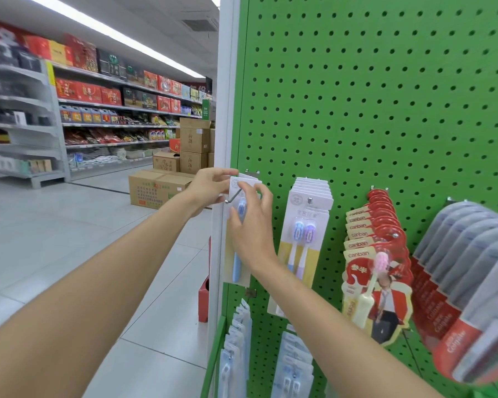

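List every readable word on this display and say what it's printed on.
"canban": on the red toothbrush cards.
"Colgate": on the red-and-grey packs, far right.
Round logo and print on the held toothbrush pack: too small to read.
Characters on the cardboard boxes: blurred.
Labels on the shelf goods: blurred.

Toothbrush packs [305, 225] on pegboard [385, 96], boxes [158, 188] left.
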{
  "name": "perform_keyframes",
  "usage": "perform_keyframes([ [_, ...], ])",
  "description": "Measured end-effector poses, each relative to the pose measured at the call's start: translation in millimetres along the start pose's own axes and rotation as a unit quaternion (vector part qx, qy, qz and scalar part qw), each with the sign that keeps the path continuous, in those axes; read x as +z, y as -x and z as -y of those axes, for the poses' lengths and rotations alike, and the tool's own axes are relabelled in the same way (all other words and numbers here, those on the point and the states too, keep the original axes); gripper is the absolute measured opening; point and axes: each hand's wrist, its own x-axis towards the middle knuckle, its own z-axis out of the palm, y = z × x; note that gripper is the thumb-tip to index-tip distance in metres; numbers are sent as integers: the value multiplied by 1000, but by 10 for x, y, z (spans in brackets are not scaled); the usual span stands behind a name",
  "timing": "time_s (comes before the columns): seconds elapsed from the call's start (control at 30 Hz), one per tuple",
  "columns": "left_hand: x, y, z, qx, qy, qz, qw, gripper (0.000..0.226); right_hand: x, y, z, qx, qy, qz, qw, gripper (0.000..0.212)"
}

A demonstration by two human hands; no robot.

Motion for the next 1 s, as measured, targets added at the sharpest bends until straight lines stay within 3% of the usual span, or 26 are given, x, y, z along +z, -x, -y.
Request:
perform_keyframes([
  [0.1,-16,-61,-18,-26,7,17,999,30,-5,-38,-12,-6,-7,-12,1000,37],
  [0.23,-19,-111,5,-43,55,10,997,8,0,-83,-10,-10,-8,-12,1000,32],
  [0.4,-45,-103,4,-49,92,34,994,16,0,-122,-8,2,-23,0,1000,29],
  [0.9,-11,-140,29,-31,163,-41,985,10,-10,-154,-22,4,-7,3,1000,28],
  [1.0,-69,-92,91,-39,172,-84,981,12,-9,-141,-31,7,-7,3,1000,29],
])
